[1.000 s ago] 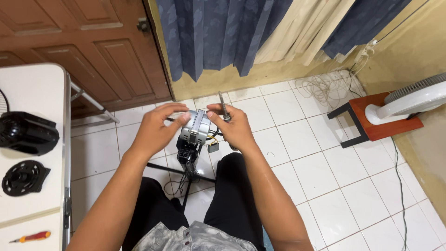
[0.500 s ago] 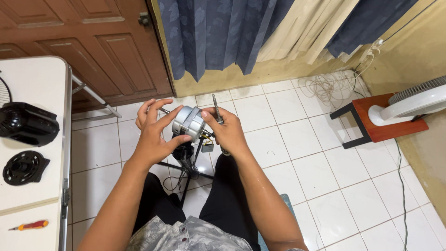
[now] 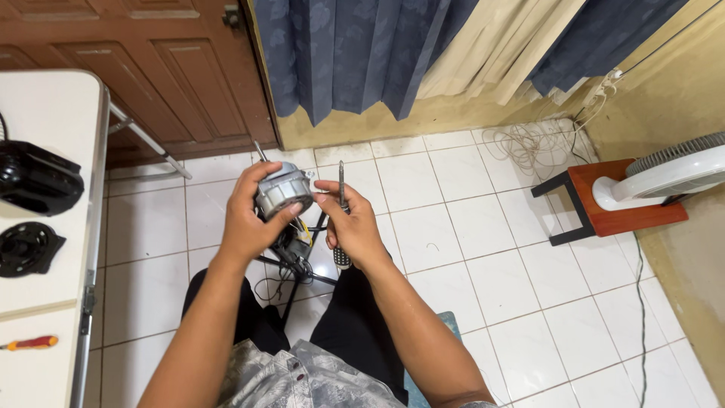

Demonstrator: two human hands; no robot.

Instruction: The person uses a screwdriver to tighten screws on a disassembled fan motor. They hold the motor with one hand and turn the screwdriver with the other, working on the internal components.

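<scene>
At the left edge stands a white table (image 3: 45,113) (dark fan parts on it); over the tiled floor, mid-scene, the left hand (image 3: 249,215) wraps its fingers around a grey fan motor (image 3: 283,190); just right, the right hand (image 3: 353,223) grips a screwdriver (image 3: 341,219) upright.
</scene>
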